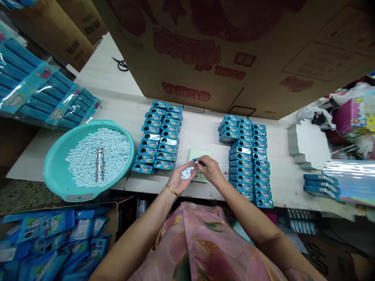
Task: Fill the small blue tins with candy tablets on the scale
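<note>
My left hand [177, 180], palm up and cupped, holds a small heap of pale blue candies [186, 173]. Over its fingertips, my right hand [209, 167] is closed in a pinch, with a small pale candy [196, 161] at the fingers. A bit of blue shows beside that pinch, too small to make out. Beneath both hands lies a pale green scale-like device [202, 154], partly covered. To the left, a turquoise basin [55, 171] holds many of the same candies, with a clear or metallic scoop-like cylinder [100, 164] lying on them.
Rows of blue tins stand left [154, 143] and right [244, 170] of the hands. A big cardboard box [222, 58] looms behind. Scissors [120, 64] lie at the back left. White card sheets [309, 142] are stacked right. Blue packets [55, 230] fill a box below left.
</note>
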Demonstrator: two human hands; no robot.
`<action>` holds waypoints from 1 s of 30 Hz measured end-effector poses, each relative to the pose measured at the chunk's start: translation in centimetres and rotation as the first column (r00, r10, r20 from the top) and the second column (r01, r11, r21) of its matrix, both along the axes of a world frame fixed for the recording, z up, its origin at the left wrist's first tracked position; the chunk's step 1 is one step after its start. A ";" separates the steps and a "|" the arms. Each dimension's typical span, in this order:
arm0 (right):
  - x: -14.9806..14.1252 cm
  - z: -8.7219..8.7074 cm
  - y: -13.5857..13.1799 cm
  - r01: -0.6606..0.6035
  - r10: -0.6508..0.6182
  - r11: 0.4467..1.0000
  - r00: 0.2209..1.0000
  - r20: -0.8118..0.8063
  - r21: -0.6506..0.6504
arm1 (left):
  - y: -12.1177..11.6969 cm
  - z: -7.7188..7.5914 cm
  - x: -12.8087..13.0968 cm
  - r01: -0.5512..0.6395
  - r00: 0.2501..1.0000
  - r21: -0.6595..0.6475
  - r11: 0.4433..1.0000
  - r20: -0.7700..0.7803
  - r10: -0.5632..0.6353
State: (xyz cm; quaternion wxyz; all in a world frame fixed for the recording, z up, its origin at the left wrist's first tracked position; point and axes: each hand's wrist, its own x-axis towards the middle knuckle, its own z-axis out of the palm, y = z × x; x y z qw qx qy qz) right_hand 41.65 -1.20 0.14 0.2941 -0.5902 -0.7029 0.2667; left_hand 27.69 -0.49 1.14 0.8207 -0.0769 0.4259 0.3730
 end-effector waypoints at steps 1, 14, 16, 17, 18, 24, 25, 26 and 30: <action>0.1 -0.1 0.1 0.016 -0.016 1.000 1.000 -0.008 -0.013 | 0.1 0.1 0.0 0.015 1.000 0.002 1.000 -0.016 -0.015; 2.9 0.9 -1.5 0.163 -0.154 0.982 0.984 -0.093 0.096 | -1.5 -0.6 -4.7 -0.126 0.992 -0.060 0.990 0.012 0.127; 4.0 0.7 -1.7 0.211 -0.202 0.973 0.975 -0.095 0.092 | -2.2 -0.9 -6.3 -0.167 0.986 -0.089 0.982 -0.028 0.166; 4.4 0.6 -1.8 0.226 -0.218 0.970 0.971 -0.093 0.090 | -2.6 -1.1 -7.0 -0.186 0.982 -0.106 0.977 -0.046 0.182; 4.8 0.4 -1.8 0.240 -0.232 0.967 0.969 -0.089 0.089 | -3.0 -1.3 -7.5 -0.201 0.979 -0.119 0.972 -0.058 0.196; 2.5 0.7 -3.2 0.084 -0.079 0.989 0.996 -0.045 0.118 | -5.0 -1.9 -7.4 -0.143 0.987 -0.124 0.982 0.051 0.151; 1.2 0.8 -3.7 -0.022 0.025 0.994 0.999 -0.026 0.110 | -5.3 -2.0 -7.0 -0.108 0.990 -0.124 0.986 0.081 0.118; -0.3 1.0 -4.3 -0.135 0.136 0.986 0.991 0.003 0.097 | -5.4 -2.0 -6.6 -0.070 0.991 -0.130 0.989 0.106 0.084; -4.7 1.2 -6.0 -0.427 0.421 0.904 0.871 0.253 -0.031 | -5.8 -2.1 -5.4 0.009 0.990 -0.181 0.983 0.138 0.016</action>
